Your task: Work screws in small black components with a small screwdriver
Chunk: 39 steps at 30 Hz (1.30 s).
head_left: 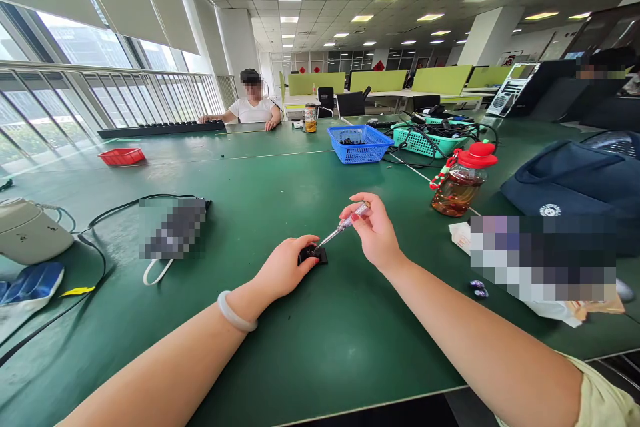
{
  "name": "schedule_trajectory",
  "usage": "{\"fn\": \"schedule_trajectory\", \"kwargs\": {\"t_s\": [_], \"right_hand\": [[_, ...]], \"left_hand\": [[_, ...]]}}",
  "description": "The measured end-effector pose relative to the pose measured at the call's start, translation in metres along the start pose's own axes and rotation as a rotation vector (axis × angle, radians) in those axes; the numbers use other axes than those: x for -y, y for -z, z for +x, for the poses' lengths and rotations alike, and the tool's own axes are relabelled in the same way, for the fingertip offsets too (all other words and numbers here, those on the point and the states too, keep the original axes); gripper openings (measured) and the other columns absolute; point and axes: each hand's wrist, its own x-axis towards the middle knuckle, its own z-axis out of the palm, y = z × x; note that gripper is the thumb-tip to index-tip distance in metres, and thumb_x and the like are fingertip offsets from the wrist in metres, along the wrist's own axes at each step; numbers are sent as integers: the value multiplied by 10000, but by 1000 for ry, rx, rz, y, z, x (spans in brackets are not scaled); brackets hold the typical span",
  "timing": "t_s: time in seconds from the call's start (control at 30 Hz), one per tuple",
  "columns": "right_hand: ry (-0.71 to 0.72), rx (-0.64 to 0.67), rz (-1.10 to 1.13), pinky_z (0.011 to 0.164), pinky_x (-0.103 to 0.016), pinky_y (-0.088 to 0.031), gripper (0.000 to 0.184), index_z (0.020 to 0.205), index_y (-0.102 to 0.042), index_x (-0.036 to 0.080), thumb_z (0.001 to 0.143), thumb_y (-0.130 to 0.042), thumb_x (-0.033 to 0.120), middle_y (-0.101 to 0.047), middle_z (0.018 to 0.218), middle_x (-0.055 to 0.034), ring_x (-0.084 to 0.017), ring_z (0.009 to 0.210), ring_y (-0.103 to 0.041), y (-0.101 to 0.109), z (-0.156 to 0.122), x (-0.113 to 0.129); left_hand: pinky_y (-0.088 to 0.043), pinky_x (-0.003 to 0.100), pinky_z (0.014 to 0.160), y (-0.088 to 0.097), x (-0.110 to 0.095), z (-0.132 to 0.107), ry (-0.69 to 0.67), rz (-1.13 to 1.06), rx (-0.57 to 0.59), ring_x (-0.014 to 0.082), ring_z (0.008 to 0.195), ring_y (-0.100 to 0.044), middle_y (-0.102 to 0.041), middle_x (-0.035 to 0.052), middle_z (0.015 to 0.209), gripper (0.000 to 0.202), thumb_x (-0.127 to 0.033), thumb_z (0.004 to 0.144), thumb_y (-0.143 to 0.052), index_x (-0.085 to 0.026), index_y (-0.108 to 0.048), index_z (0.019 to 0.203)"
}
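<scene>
My left hand [286, 267] rests on the green table [310, 347], fingers curled over a small black part [314, 254] and pinning it down. My right hand [373, 230] grips a slim screwdriver [344, 225] with a clear handle, its metal tip angled down-left into the black part. A pale bangle sits on my left wrist.
A red-capped jar of amber liquid [460, 183] stands right of my hands, a dark blue bag [570, 180] beyond it. Blue basket [360, 143] and teal basket [430, 137] sit further back. Cables and a beige device [27, 230] lie left. A person sits at the far side by a keyboard [160, 128].
</scene>
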Motion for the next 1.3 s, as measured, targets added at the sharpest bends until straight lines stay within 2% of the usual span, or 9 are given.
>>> {"fn": "schedule_trajectory", "kwargs": {"t_s": [0.27, 0.57, 0.73, 0.87, 1.03, 1.17, 1.3], "right_hand": [[42, 104, -120, 838, -403, -517, 188, 1107, -473, 264, 948, -500, 362, -656, 874, -20, -181, 820, -634, -6, -4, 3], [-67, 50, -172, 831, -386, -517, 233, 1079, -488, 250, 884, -564, 354, -688, 858, -22, -193, 826, -675, -5, 1, 6], [-32, 9, -277, 795, -358, -516, 267, 1072, -529, 250, 847, -633, 349, -705, 852, -18, -194, 783, -677, -6, -1, 16], [-4, -51, -369, 687, -314, -509, 285, 992, -562, 253, 793, -707, 395, -645, 732, 13, -182, 687, -634, -9, -3, 17], [11, -44, -421, 645, -304, -495, 253, 961, -541, 256, 816, -680, 410, -597, 694, 25, -174, 643, -600, -9, -3, 15], [76, 28, -428, 652, -303, -502, 188, 978, -508, 254, 867, -623, 353, -639, 754, 3, -182, 691, -628, -10, -6, 20], [245, 121, -497, 706, -330, -523, 137, 1021, -500, 260, 896, -555, 240, -664, 795, -14, -190, 726, -643, -14, -11, 30]], "left_hand": [[-501, 394, 922, 1, -2, 0, 7, -3, -2, 247, 1022, -627, -706, 41, 1076, 384, -311, 858, -565, -264, -592, 1238], [-509, 390, 916, 3, -4, 0, 1, 5, -4, 242, 1002, -633, -708, 53, 1068, 369, -301, 856, -563, -246, -611, 1218], [-510, 404, 909, 2, -3, 0, 10, 3, 0, 250, 1002, -634, -707, 54, 1057, 378, -319, 859, -560, -253, -604, 1228], [-508, 402, 914, 1, -2, 0, 6, -8, -5, 249, 1011, -631, -704, 60, 1085, 388, -309, 859, -561, -251, -600, 1240], [-504, 396, 918, 2, -3, 0, 8, -5, 0, 246, 1021, -624, -703, 52, 1090, 381, -308, 861, -553, -255, -602, 1235], [-504, 390, 904, 2, -3, -1, 8, -8, -1, 244, 1011, -623, -705, 45, 1073, 370, -312, 862, -555, -259, -607, 1224], [-501, 389, 893, 2, -3, -1, -9, -21, -14, 237, 973, -627, -708, 41, 1054, 363, -290, 851, -575, -260, -615, 1211]]}}
